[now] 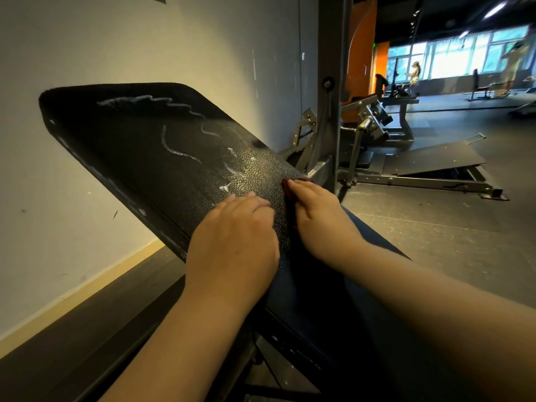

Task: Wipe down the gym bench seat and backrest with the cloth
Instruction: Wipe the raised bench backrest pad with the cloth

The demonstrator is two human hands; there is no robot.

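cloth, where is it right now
In the head view the dark red cloth sits under the right hand, at the lower right edge of the backrest.

cloth [286, 184] under right hand [316, 211], on backrest [145, 134]

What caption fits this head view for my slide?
Left hand rests on the white-streaked backrest while right hand presses a dark cloth at its lower right edge.

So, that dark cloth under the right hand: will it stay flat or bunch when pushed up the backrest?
Probably floppy: the cloth seems to fold over the backrest edge under the right hand. The pebbled vinyl likely drags at it, so it may bunch. The white streaks look like wet cleaner, which could help it glide.
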